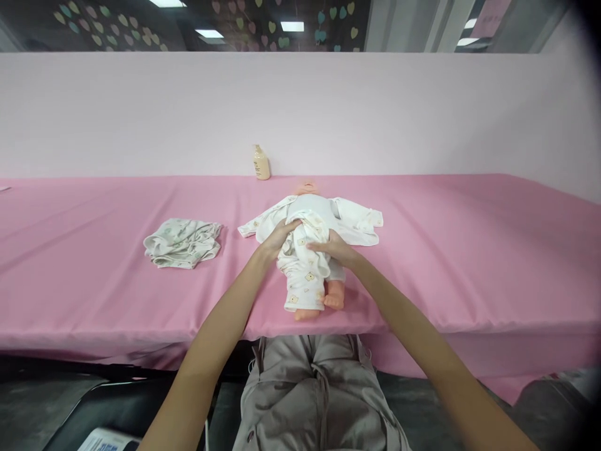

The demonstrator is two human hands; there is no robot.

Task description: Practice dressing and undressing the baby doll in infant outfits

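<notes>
A baby doll (pixel 307 188) lies on its back on the pink-covered table, its feet towards me. White baby pants (pixel 303 275) with a small yellow animal print cover the doll's leg on the left, with that foot poking out below. The other foot (pixel 335 295) is bare outside the pants. My left hand (pixel 282 237) is closed on the bunched upper part of the pants. From the right side, my right hand (pixel 337 248) grips the same cloth, thumb on top. Beneath the doll a white baby shirt (pixel 359 219) is spread, both sleeves stretched outward.
Left of the doll lies a crumpled white patterned cloth (pixel 183 243). A pale yellow pump bottle (pixel 261 163) stands against the white wall at the back. The pink tablecloth (pixel 469 263) hangs over the table's front edge. A black chair (pixel 117 407) is at the lower left.
</notes>
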